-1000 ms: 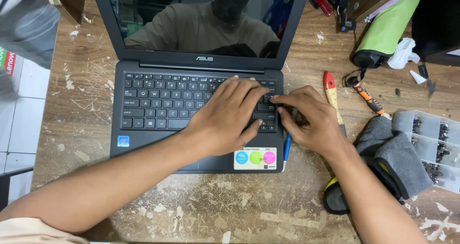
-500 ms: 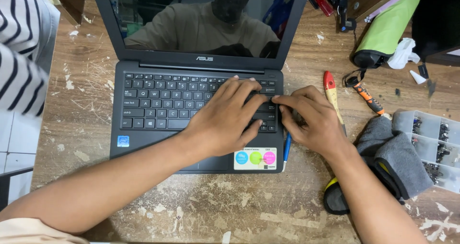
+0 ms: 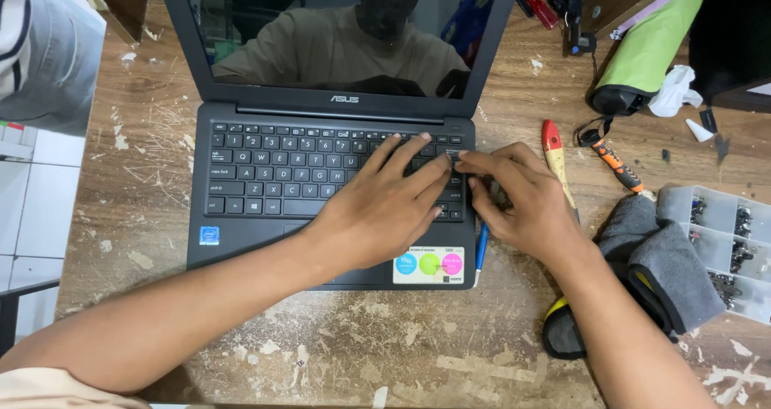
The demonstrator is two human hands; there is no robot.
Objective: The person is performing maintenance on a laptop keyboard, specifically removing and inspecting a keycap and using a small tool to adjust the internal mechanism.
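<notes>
Both hands, left point(image 3: 385, 212) and right point(image 3: 518, 204), rest open, fingertips meeting on laptop point(image 3: 241, 224) keyboard's right edge.

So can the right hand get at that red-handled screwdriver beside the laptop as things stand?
Probably yes. The right hand rests at the laptop's right edge, and the red-handled screwdriver lies on the wooden table just beyond its knuckles, with nothing lying on it.
</notes>
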